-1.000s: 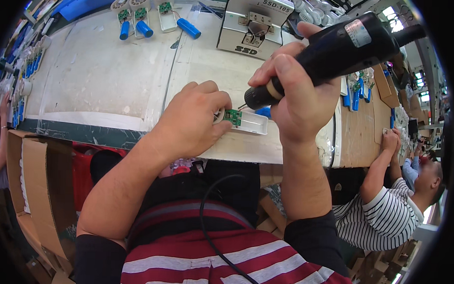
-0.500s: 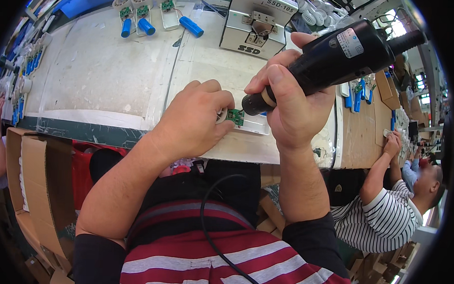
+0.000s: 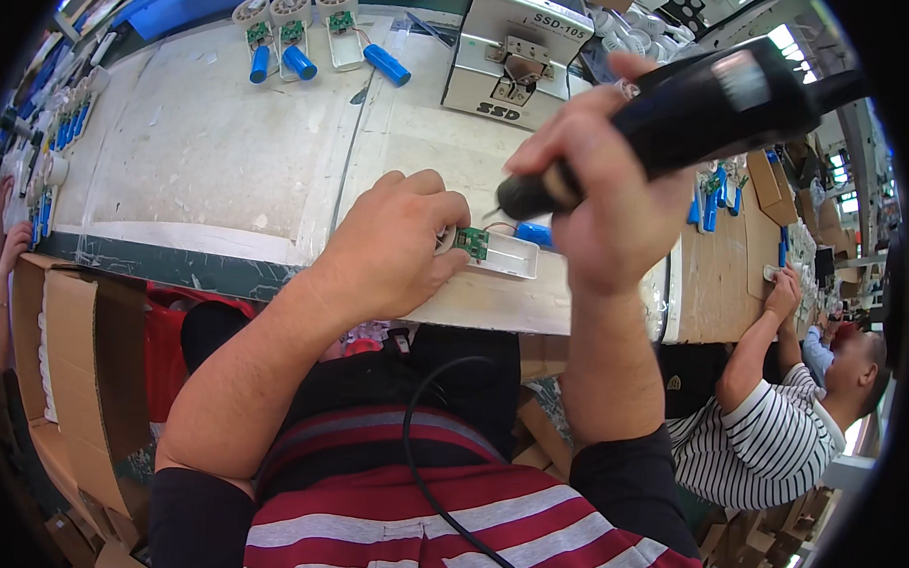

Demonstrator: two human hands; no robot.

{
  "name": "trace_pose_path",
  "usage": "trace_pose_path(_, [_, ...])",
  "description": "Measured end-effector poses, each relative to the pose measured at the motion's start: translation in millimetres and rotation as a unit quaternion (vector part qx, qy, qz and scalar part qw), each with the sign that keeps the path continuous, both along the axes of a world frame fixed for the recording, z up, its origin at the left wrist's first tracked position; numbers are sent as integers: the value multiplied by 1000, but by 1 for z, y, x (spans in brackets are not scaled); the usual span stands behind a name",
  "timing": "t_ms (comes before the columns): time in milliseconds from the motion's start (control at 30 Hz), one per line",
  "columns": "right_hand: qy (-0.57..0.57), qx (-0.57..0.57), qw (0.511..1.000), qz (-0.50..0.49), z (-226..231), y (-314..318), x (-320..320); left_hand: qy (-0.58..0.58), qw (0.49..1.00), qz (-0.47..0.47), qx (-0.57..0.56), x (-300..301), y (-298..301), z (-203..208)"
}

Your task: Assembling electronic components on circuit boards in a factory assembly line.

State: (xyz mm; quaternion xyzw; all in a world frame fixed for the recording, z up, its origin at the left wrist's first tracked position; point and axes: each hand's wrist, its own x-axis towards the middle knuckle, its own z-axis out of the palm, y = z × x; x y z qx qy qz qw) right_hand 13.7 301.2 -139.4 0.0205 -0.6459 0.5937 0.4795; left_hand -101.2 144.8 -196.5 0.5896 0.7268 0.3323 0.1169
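My left hand (image 3: 398,244) is closed round the round end of a small white plastic housing (image 3: 516,256) lying on the bench near its front edge. A green circuit board (image 3: 473,244) shows in the housing beside my fingertips. A wire runs from it to a blue cylindrical battery (image 3: 533,233), partly hidden behind my right hand. My right hand (image 3: 618,190), blurred by motion, grips a black electric screwdriver (image 3: 691,117). Its thin bit points down and left, above the board and apart from it.
A metal box-shaped device (image 3: 512,61) stands at the back of the bench (image 3: 209,155). Several white housings with blue batteries (image 3: 386,65) lie at the back left. A cardboard box (image 3: 96,372) is below left. A co-worker in a striped shirt (image 3: 759,440) sits at the right.
My right hand has lifted the electric screwdriver up and right, off the circuit board. The blue battery beside the housing has come into sight. My left hand stays in place.
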Motion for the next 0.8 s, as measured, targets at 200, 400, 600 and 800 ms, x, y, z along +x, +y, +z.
trace_pose_path(200, [32, 4, 996, -78, 45, 56, -45, -2, 1000, -3, -11, -1, -1, 0])
trace_pose_path(400, [27, -61, 992, -103, 50, 80, -87, -9, 1000, -3, -23, 1, -1, 6])
trace_pose_path(600, [15, -56, 993, -101, 36, 91, -96, -14, 999, -4, -39, 0, 0, 8])
trace_pose_path(800, [15, -57, 993, -100, 29, 96, -100, -11, 999, -5, -41, 0, 1, 8])
